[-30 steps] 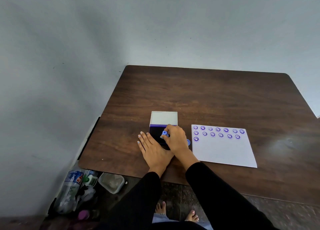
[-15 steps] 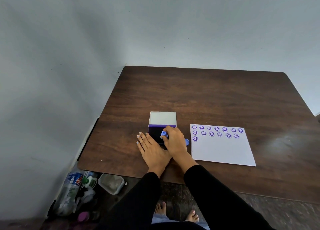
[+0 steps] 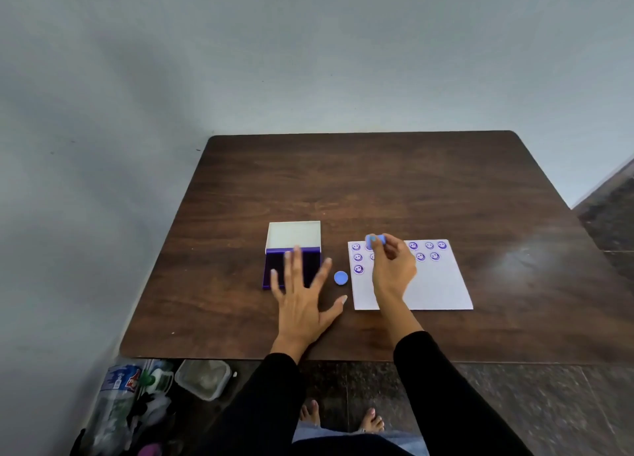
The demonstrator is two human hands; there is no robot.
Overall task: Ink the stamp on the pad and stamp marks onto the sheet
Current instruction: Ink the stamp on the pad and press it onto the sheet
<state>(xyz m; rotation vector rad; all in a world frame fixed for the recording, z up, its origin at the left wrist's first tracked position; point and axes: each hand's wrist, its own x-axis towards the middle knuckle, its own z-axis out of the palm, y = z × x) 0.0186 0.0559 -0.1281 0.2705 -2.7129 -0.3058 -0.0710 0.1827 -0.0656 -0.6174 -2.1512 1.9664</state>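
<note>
stamp (image 3: 374,241) moved from pad (image 3: 291,267) to sheet (image 3: 429,284) — one each.

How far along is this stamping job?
Done: two rows of purple smiley marks and the start of a third on the white paper sheet. In hand: the right hand holds the small blue round stamp above the sheet's top rows; the left hand hovers open by the open purple ink pad. Left: the sheet's lower part is blank.
</note>
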